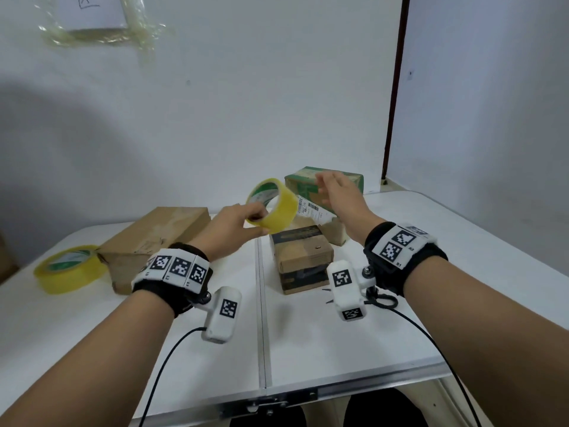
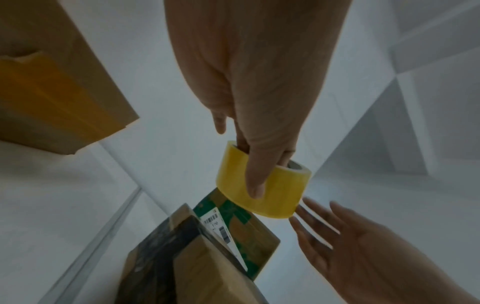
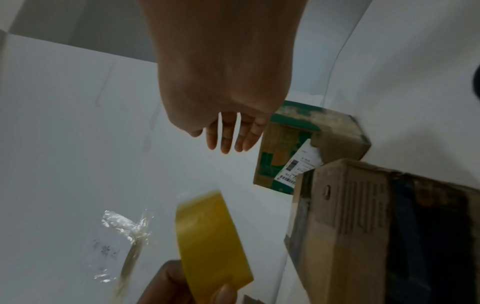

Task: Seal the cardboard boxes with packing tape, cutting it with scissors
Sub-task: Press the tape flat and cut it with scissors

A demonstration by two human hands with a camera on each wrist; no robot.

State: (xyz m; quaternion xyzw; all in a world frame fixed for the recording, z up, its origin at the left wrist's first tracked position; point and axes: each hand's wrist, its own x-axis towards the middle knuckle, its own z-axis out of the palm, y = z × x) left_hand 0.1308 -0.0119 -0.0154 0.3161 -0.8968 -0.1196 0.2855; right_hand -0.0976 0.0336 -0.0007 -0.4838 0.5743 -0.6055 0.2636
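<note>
**Q:** Where is the tape, and who has it?

**A:** The left hand [image 1: 238, 218] holds a yellow roll of packing tape [image 1: 274, 208] in the air above the white table [image 1: 308, 349]. The thumb lies on the outer band and fingers are hooked inside the core. The right hand [image 1: 338, 195] hovers just beside the roll with fingers straight and spread, holding nothing.

**Q:** How would that roll likely handle?

**A:** By my judgement it is light and stiff, a rigid ring with a smooth, slightly slippery outer face. A hold through the core, as now, seems secure. The free end is probably thin, clingy film that needs picking up with a fingernail; I cannot see where it lies.

**Q:** And the boxes?

**A:** A small brown cardboard box [image 1: 303, 257] stands near the table's middle. Behind it sits a green-printed box [image 1: 323, 180], with a white barcode label [image 1: 312, 209] showing between the two. A long flat cardboard box [image 1: 160, 232] lies to the left, with a second tape roll [image 1: 69, 269] beside it.

**Q:** What does each view add?

**A:** The head view alone shows the second roll and the long box whole. The left wrist view shows the thumb pressed flat on the band. The right wrist view shows the open palm from beneath. No scissors are visible in any view.
</note>
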